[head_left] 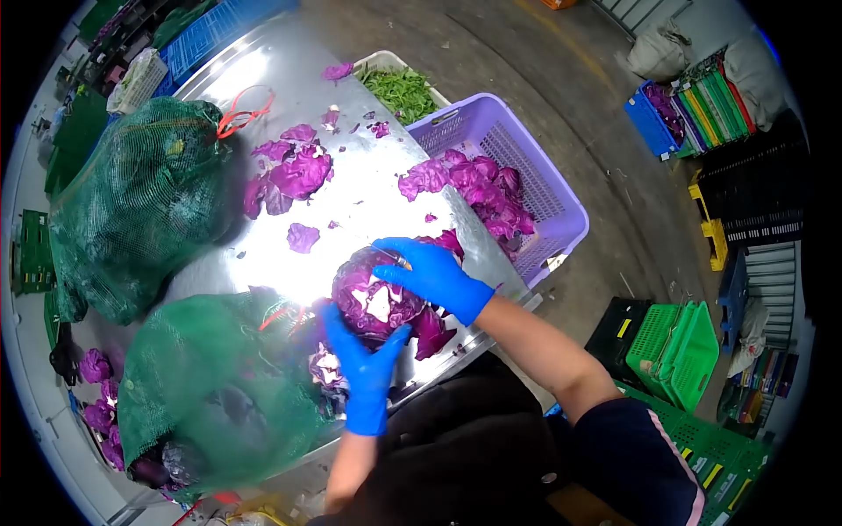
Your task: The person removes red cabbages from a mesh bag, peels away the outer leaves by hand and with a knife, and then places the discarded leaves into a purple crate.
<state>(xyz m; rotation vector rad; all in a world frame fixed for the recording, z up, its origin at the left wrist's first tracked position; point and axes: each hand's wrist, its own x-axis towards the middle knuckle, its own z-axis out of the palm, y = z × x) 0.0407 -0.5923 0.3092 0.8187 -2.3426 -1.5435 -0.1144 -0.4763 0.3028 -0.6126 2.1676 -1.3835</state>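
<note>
A trimmed red cabbage (355, 294) stands on the metal table near its front edge, its pale cut stem end facing me. My left hand (361, 368) cups its near side, thumb and fingers spread around it. My right hand (434, 276) lies over its upper right side, fingers curled around a small knife (402, 261), mostly hidden by the glove. Both hands wear blue gloves. Loose purple leaves (431, 335) hang at the cabbage's right, below my right hand. Another cabbage (326, 364) with a pale stem sits left of my left hand, partly covered by a green net bag (219, 394).
A full green net bag (145, 202) with a red tie lies at the table's far left. Cut leaves (294, 171) are scattered over the metal table (351, 206). Beyond its right edge stand a purple crate (561, 197) with leaves and a pale basket (386, 60) of greens.
</note>
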